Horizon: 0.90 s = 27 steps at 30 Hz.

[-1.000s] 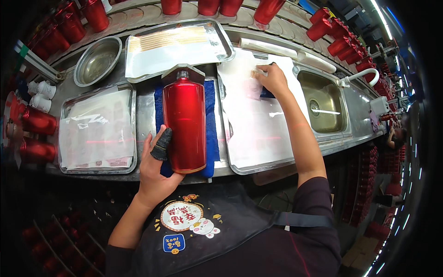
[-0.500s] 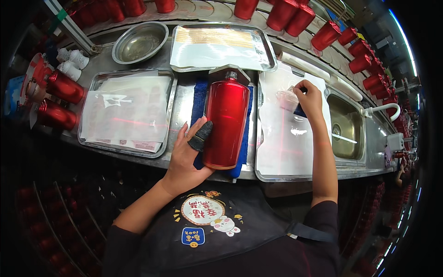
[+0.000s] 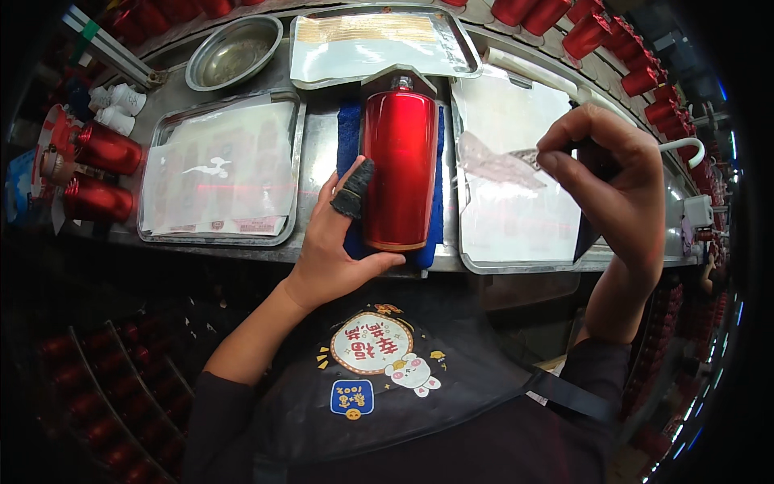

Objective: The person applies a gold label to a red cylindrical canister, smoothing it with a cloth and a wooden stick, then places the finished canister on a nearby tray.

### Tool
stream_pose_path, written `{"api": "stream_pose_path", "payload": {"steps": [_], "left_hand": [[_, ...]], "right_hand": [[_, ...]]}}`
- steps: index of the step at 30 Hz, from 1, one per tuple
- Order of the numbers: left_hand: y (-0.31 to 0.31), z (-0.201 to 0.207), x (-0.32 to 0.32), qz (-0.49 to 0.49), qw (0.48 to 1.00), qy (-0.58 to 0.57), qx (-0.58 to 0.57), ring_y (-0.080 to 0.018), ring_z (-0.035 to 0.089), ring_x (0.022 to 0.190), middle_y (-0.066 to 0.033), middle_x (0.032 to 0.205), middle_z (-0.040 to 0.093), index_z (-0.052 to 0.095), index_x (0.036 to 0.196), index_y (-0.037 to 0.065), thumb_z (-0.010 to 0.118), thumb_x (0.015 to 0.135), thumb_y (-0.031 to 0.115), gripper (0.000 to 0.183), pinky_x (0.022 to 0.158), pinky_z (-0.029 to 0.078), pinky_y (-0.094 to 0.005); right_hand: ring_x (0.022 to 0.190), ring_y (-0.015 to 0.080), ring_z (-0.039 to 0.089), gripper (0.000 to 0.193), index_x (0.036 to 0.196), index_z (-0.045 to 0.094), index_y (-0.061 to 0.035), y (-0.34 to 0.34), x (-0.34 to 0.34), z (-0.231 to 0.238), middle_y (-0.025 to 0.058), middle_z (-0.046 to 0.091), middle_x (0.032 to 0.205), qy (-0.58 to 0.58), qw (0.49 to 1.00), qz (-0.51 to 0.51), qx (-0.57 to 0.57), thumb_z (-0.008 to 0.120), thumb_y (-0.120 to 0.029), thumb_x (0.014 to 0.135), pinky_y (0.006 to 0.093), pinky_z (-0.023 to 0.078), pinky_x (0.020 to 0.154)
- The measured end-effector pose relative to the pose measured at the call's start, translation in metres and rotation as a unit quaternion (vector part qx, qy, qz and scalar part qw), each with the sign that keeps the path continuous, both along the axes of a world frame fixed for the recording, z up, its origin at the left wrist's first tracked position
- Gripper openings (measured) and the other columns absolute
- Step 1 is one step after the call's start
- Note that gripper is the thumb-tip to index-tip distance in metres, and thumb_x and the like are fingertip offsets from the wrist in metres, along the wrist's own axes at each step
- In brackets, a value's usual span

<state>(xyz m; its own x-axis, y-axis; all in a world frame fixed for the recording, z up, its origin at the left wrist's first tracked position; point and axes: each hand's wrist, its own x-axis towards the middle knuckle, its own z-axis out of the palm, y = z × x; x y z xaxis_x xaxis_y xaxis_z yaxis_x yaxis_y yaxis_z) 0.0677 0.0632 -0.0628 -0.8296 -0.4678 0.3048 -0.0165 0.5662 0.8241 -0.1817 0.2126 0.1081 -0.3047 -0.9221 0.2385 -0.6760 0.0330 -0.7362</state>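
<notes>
A glossy red bottle [image 3: 399, 173] with a bare glass neck lies lengthwise on a blue cloth [image 3: 349, 129], its neck in a grey metal rest [image 3: 427, 83]. My left hand [image 3: 326, 258] lies along the bottle's left side, fingers stretched and thumb spread beneath its base. A black cover [image 3: 352, 189] wraps one of its fingers. Over the right-hand tray, my right hand [image 3: 613, 169] is closed, thumb and finger pinching the edge of a thin, see-through decal film [image 3: 504, 165]. Something dark blue [image 3: 588, 235] shows behind that hand, mostly hidden.
Film sheets lie in the left tray [image 3: 297, 173]; a white sheet covers the right tray [image 3: 524, 269]. Behind stand a metal bowl [image 3: 234, 52] and a tray with gold-striped sheets [image 3: 302, 81]. More red bottles [image 3: 98, 200] stand at left and on the far conveyor. A white tap [image 3: 685, 143] is at right.
My right hand has lifted the decal film off the right tray, raising it closer to me. My left hand stays by the bottle, its thumb spread further right. The whole view has shifted slightly.
</notes>
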Motion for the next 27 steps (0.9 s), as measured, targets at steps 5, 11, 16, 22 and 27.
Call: {"api": "stream_pose_path", "payload": {"steps": [5,11,16,22,27], "left_hand": [[-0.011,0.005,-0.002,-0.020,0.953,0.120,0.278,-0.0350,0.027,0.153,-0.0266,0.162,0.030,0.011,0.159,-0.005,0.043,0.096,0.074,0.106,0.126,0.015,-0.0434],[-0.005,0.016,-0.026,0.012,0.929,0.092,0.360,-0.0292,0.030,0.152,-0.0227,0.162,0.032,0.022,0.157,-0.005,0.063,0.100,0.030,0.079,0.124,0.023,-0.0407],[0.000,0.004,-0.036,0.034,0.945,0.086,0.312,-0.0268,0.037,0.147,-0.0209,0.158,0.037,0.026,0.157,-0.004,0.073,0.091,0.009,0.081,0.122,0.028,-0.0395],[-0.006,0.008,-0.029,0.034,0.944,0.071,0.321,-0.0281,0.036,0.148,-0.0218,0.158,0.037,0.026,0.156,-0.004,0.072,0.092,0.011,0.081,0.124,0.024,-0.0407],[-0.002,0.007,-0.029,0.043,0.932,0.092,0.348,-0.0268,0.040,0.144,-0.0215,0.154,0.042,0.031,0.153,-0.006,0.075,0.093,0.015,0.077,0.121,0.030,-0.0395]], "right_hand": [[0.074,0.0045,0.062,0.011,0.090,0.069,0.0036,-0.026,0.019,0.006,0.0031,0.067,0.082,-0.134,0.984,0.110,0.036,0.076,0.003,0.081,0.0183,0.047,0.064],[0.076,0.0114,0.065,0.013,0.092,0.069,0.0043,-0.087,0.002,-0.053,0.0088,0.070,0.082,-0.018,0.980,0.166,0.107,0.074,-0.004,0.083,0.0278,0.052,0.070],[0.073,0.0194,0.066,0.012,0.092,0.069,0.0024,-0.099,-0.002,-0.076,0.0127,0.070,0.082,0.085,0.985,0.138,0.054,0.073,-0.002,0.082,0.0308,0.052,0.072],[0.064,0.0155,0.056,0.026,0.110,0.069,-0.0047,-0.076,0.008,-0.106,0.0103,0.069,0.089,0.211,0.971,-0.054,-0.096,0.072,-0.002,0.084,0.0298,0.045,0.059],[0.084,0.0273,0.059,0.059,0.142,0.061,-0.0235,-0.031,0.032,-0.131,0.0147,0.060,0.099,0.055,0.998,-0.016,-0.022,0.078,-0.018,0.086,0.0370,0.051,0.075]]}}
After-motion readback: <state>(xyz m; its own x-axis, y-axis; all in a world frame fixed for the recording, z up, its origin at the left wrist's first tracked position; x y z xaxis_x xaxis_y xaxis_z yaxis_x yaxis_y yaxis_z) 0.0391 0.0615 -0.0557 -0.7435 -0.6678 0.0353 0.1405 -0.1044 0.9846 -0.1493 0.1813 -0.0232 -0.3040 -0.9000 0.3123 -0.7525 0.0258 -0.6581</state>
